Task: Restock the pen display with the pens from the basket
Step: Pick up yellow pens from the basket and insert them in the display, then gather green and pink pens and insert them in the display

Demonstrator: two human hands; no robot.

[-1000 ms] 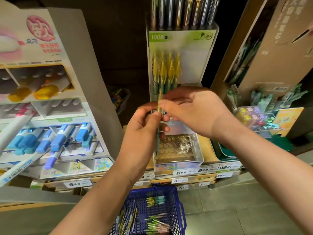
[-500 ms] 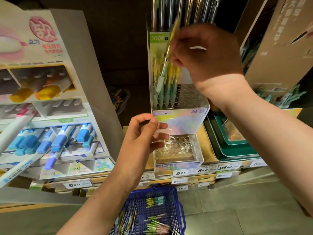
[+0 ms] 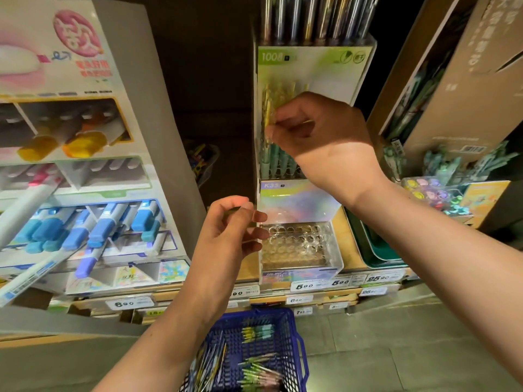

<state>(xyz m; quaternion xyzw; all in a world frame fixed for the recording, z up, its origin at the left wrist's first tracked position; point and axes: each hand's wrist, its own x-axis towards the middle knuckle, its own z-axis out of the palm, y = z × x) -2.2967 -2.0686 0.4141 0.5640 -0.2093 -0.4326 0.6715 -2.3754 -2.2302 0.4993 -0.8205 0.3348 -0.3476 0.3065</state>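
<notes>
One pen (image 3: pixel 267 114) (yellow end up, long axis vertical) has come down at the pen display (image 3: pixel 314 66), right hand (image 3: pixel 325 137) pinching it; left hand (image 3: pixel 226 236) hold unclear.

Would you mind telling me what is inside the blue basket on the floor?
Loose pens lie scattered in the blue basket, some yellow-green and teal. The left forearm covers its left corner, so anything there is hidden.

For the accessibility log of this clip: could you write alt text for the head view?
The right hand pinches a yellow-topped pen among those standing in the middle tier of the clear pen display. The left hand hovers lower, above a blue basket holding more pens.
</notes>
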